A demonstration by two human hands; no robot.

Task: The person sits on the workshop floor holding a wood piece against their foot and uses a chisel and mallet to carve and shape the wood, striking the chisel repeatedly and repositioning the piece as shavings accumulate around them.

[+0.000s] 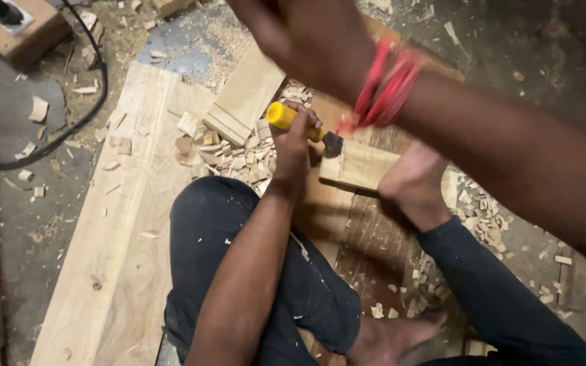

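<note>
My left hand (pixel 291 144) grips a chisel with a yellow handle (pixel 281 116); its dark blade (pixel 332 142) rests on a small light wooden block (pixel 361 167). A bare foot (pixel 412 181) presses on the right end of that block. My right hand (pixel 306 34) is raised near the top of the view, blurred, with red threads (pixel 384 85) round the wrist. What it holds is hidden. The block lies on a worn wooden board (pixel 361 237).
A long pale plank (pixel 120 224) runs along the left. A flat wooden piece (pixel 245 95) lies behind the chisel. Wood chips (pixel 228 152) lie heaped around the work. A black cable (pixel 69 122) curves at upper left near a wooden socket box (pixel 15 27).
</note>
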